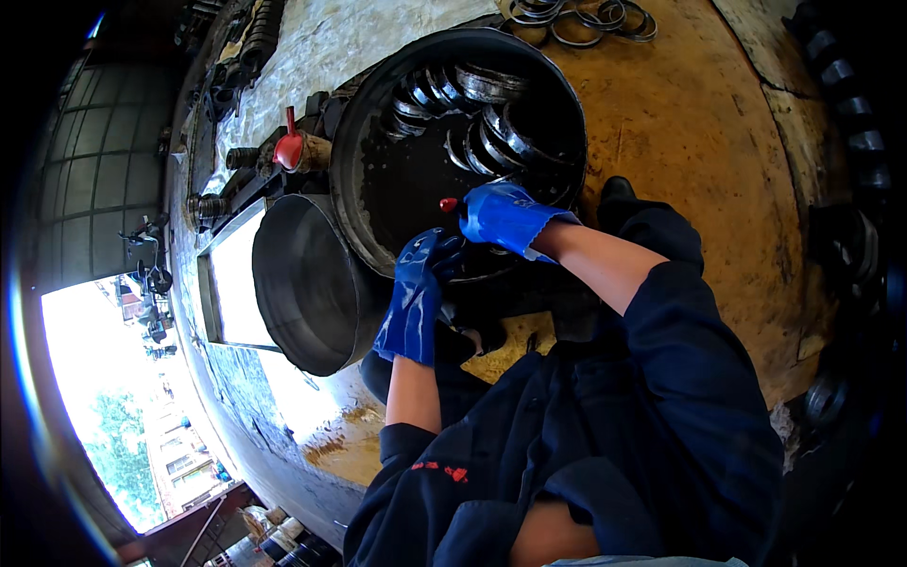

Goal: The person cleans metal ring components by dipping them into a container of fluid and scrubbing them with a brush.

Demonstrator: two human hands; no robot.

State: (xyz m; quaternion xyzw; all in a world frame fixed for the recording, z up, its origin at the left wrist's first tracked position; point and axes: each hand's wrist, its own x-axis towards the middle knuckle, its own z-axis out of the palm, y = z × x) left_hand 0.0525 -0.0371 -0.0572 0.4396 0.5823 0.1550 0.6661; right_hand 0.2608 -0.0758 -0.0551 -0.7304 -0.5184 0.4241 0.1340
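Note:
A large round dark metal basin (346,180) stands in front of me, with dark liquid in its bottom. Several black, wet-looking metal rings (487,142) lean together inside it, at the far and right sides. My right hand (503,219), in a blue rubber glove, is closed over the near right part of the basin. It grips a tool with a red end (448,204); the rest of the tool is hidden. My left hand (416,288), gloved the same way, is at the basin's near rim with its fingers curled. What those fingers hold is hidden.
An empty-looking metal drum (307,283) lies tilted left of the basin. Beyond it are a red scoop (290,148) on a can and dark machine parts (248,156). Loose metal rings (605,21) lie on the stained yellowish floor (680,113) at the far right.

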